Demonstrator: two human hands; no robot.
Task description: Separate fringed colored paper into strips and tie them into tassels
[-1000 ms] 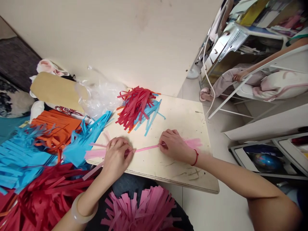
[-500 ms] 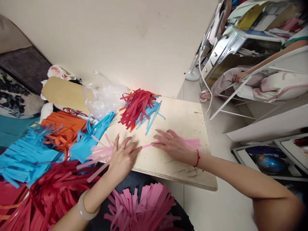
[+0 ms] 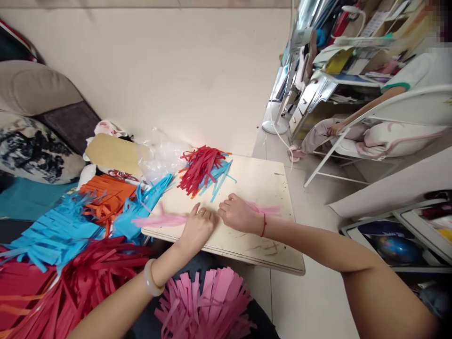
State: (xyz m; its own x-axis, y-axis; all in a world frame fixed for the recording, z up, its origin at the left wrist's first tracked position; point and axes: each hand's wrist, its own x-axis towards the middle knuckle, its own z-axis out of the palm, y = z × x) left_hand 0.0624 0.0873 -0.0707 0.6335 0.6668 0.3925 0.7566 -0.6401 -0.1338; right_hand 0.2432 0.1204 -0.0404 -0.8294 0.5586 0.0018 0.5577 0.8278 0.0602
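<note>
Pink, thin and paper-like, a fringed piece [image 3: 158, 220] lies across the near half of the pale table [image 3: 259, 181], one loose end spread to the left over the table's edge and the other to the right beyond the wrist. Its middle runs in under both hands: the left hand [image 3: 200, 222] has its fingers curled in and closed on it, and the right hand [image 3: 236, 214] is likewise bent into a loose fist on it, though the fingertips of both are hidden. The two hands sit side by side, close together; whether they touch I cannot tell. A ring [image 3: 202, 212] shows on the left hand, a pale bangle [image 3: 152, 278] on the left forearm, and a red cord [image 3: 263, 225] around the right wrist. Farther off on the table, a tangled red bundle [image 3: 201, 165] lies over blue strips [image 3: 217, 178], with bits of orange at its edges. To the left of the table are an orange bundle [image 3: 111, 192], a larger blue bundle [image 3: 63, 230] and, nearest, a heap of dark red strips [image 3: 84, 278]. Crumpled clear plastic [image 3: 164, 157] stands against the far wall [image 3: 169, 75] beside a tan board [image 3: 113, 149]. In the person's lap, on the near side, rests a full pink tassel [image 3: 208, 301]. At the far right, another person's arm [image 3: 370, 108] reaches down by a white chair [image 3: 324, 160].
</note>
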